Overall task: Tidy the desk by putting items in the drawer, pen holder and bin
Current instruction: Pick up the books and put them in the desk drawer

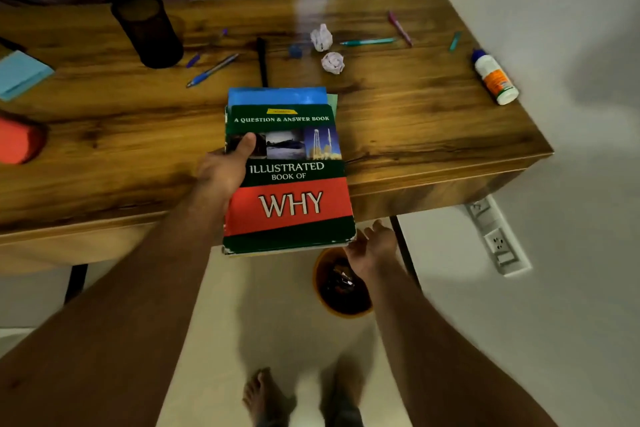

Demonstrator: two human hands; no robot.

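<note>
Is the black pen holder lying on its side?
No, the pen holder stands upright on the desk, with its open mouth facing up.

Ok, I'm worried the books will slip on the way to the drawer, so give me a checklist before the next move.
1. Left hand grips the stack of books, thumb on the top cover: ok.
2. Right hand supports the stack: not ok; it is open below the near right corner, contact unclear.
3. Stack squared up: not ok; a blue book pokes out at the far end.
4. Drawer open and ready: cannot tell; no open drawer is in view.
5. Path below clear: not ok; the orange bin stands under the stack's near edge.
</note>
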